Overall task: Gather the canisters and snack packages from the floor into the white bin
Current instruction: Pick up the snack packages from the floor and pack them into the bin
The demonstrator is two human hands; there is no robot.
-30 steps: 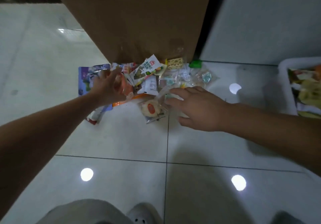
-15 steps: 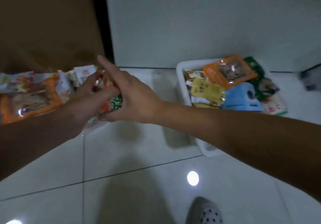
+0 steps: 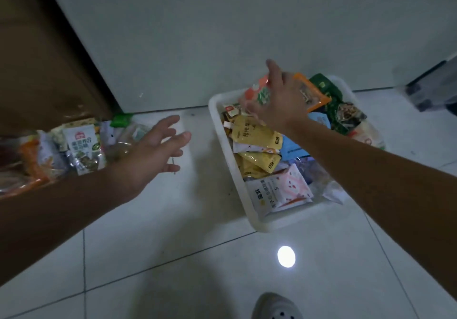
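My right hand [image 3: 282, 106] hangs over the white bin [image 3: 284, 219] with an orange-and-green snack packet [image 3: 257, 93] against its fingers. The blur means I cannot tell if it is pinched or loose. My left hand [image 3: 153, 155] is spread wide, holding nothing, just beside the pile of packages [image 3: 81, 148] on the pale tiled floor [image 3: 173, 257]. The pile lies against a brown cardboard box [image 3: 37, 59], and a plain wall [image 3: 222, 34] runs behind the bin. A lamp's reflection [image 3: 286, 256] glares off the tiles.
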